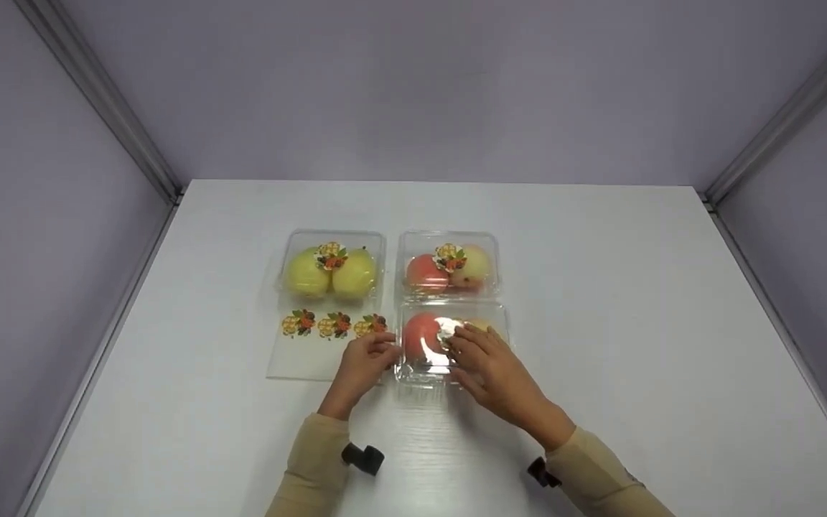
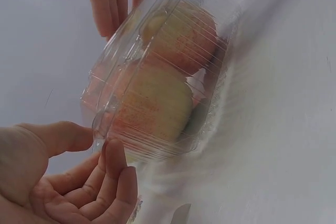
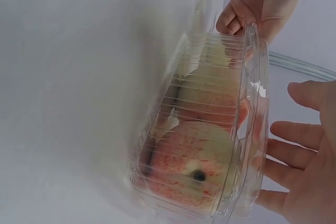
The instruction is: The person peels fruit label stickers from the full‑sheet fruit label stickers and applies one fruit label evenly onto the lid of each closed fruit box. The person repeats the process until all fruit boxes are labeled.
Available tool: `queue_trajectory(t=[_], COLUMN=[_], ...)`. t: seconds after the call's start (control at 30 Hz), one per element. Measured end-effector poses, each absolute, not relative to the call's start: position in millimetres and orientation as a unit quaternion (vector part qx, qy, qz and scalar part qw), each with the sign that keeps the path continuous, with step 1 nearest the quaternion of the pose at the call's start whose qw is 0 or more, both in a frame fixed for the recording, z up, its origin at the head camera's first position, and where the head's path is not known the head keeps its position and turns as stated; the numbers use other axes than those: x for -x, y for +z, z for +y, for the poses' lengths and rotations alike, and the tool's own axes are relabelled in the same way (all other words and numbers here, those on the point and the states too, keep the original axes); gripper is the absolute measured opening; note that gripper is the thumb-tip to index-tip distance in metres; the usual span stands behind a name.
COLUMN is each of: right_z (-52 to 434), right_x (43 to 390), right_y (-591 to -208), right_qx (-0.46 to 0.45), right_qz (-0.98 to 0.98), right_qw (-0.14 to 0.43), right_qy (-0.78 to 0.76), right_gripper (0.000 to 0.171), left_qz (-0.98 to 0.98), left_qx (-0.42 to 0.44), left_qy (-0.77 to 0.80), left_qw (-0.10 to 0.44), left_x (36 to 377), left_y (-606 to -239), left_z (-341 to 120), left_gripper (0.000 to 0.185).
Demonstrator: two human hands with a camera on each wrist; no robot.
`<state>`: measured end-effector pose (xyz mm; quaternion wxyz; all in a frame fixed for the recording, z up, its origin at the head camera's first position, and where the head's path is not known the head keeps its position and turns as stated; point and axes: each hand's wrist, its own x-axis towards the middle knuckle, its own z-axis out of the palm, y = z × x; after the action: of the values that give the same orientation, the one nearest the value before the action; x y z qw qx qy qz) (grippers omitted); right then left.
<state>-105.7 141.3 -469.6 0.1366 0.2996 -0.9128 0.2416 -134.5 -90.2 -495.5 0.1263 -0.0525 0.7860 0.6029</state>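
Note:
A clear plastic clamshell box (image 1: 424,362) with two red-and-yellow apples inside lies on the white table (image 1: 636,323), near the front middle. My left hand (image 1: 385,348) holds its left end. In the left wrist view the thumb and curled fingers (image 2: 113,169) pinch the rim of the box (image 2: 157,93). My right hand (image 1: 460,341) lies over the lid with straight, spread fingers (image 3: 294,132). The right wrist view shows them beside the lid of the box (image 3: 205,145). A bright white patch on the lid by the fingertips may be glare.
Behind stand two closed clamshell boxes, each with a fruit sticker on top: yellow fruit (image 1: 331,269) at left, reddish fruit (image 1: 448,267) at right. A clear sheet (image 1: 298,359) with three stickers lies left of the near box. Lilac walls enclose the table.

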Motion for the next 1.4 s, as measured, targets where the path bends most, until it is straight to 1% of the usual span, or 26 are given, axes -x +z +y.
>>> queue_trajectory(t=[0.1,0.17,0.37,0.47,0.63,0.8,1.03,1.17,1.27,1.4], right_z=[142.9,144.2,150.4,155.0,163.7,171.9,183.2,190.1,195.3,202.0], right_x=[107.0,107.3,108.4,110.1,113.9,116.0,118.8,120.3,121.2,122.9], right_y=[-469.7,-468.1,-460.6,-457.4,-455.4,-455.3,-455.0,-456.4,-457.3,-458.4], right_qx=[-0.300,-0.281,-0.179,-0.134,-0.076,-0.044,-0.007,0.009,0.021,0.042], right_qz=[-0.896,-0.889,-0.890,-0.889,-0.890,-0.896,-0.901,-0.904,-0.899,-0.895], right_qw=[0.175,0.177,0.140,0.120,0.091,0.075,0.058,0.044,0.025,-0.016], right_qy=[0.278,0.315,0.395,0.421,0.440,0.435,0.429,0.426,0.437,0.444], right_gripper=[0.035,0.031,0.019,0.015,0.012,0.010,0.007,0.006,0.008,0.011], left_qz=[0.785,0.785,0.786,0.784,0.782,0.781,0.779,0.779,0.779,0.779], left_qx=[0.051,0.051,0.047,0.043,0.037,0.034,0.040,0.038,0.038,0.040], left_qy=[0.605,0.605,0.606,0.608,0.611,0.611,0.616,0.616,0.615,0.616], left_qw=[0.122,0.120,0.116,0.114,0.116,0.120,0.113,0.112,0.112,0.113], left_x=[134.0,133.9,133.2,132.3,129.3,127.0,132.5,134.8,135.0,135.0], left_y=[-497.1,-498.2,-498.9,-497.3,-486.6,-474.1,-493.9,-499.1,-498.9,-497.6], left_z=[-90.9,-91.4,-92.3,-91.9,-90.1,-88.8,-89.4,-90.5,-90.9,-90.1], left_gripper=[0.033,0.033,0.034,0.034,0.033,0.032,0.034,0.033,0.032,0.031])
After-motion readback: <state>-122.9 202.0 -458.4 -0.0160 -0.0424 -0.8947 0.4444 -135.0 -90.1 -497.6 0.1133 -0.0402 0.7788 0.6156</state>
